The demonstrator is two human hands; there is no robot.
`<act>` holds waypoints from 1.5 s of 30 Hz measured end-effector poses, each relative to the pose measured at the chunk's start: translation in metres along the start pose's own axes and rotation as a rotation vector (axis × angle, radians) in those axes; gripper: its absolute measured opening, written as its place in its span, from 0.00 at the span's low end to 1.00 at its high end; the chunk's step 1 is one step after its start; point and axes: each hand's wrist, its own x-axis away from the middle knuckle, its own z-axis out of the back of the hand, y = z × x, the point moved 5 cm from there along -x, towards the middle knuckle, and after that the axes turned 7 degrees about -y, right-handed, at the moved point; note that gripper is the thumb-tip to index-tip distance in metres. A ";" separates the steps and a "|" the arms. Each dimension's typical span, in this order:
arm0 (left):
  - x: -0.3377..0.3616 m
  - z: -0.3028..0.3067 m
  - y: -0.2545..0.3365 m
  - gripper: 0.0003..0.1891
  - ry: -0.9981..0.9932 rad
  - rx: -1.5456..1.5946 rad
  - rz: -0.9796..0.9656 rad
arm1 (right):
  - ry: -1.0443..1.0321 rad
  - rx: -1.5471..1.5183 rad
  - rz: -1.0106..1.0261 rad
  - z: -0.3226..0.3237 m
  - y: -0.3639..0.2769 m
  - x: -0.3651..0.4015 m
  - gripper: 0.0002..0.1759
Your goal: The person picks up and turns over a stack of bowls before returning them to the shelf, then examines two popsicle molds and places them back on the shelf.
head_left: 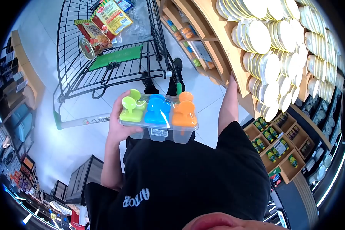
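Observation:
My left hand (118, 120) is closed around the left end of an ice pop mold (159, 119) in front of my chest. The mold has clear cups below and pairs of green, blue and orange handles on top, with a small white label (158, 132) on the front. Film or clear plastic seems to cover the handles. My right arm reaches out to the wooden shelf unit (214, 42). Only the wrist of my right hand (231, 81) shows by the shelf edge; its fingers are hidden.
A black wire shopping cart (74, 69) stands ahead, with a green flap (117, 57), snack packets (111, 19) and a can (87, 49) in it. Stacked white plates (257, 36) fill the right shelf. Green-labelled bottles (271, 134) sit in wooden bins (287, 172) below.

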 end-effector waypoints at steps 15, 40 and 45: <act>0.004 0.003 -0.008 0.61 -0.026 -0.053 -0.016 | -0.231 1.558 0.521 -0.050 0.025 0.086 0.38; 0.003 0.002 0.003 0.56 -0.043 -0.129 -0.120 | -0.366 1.353 0.246 -0.057 0.024 0.109 0.27; 0.007 0.001 0.002 0.57 -0.030 -0.195 -0.153 | -0.315 1.207 0.321 -0.063 0.016 0.096 0.34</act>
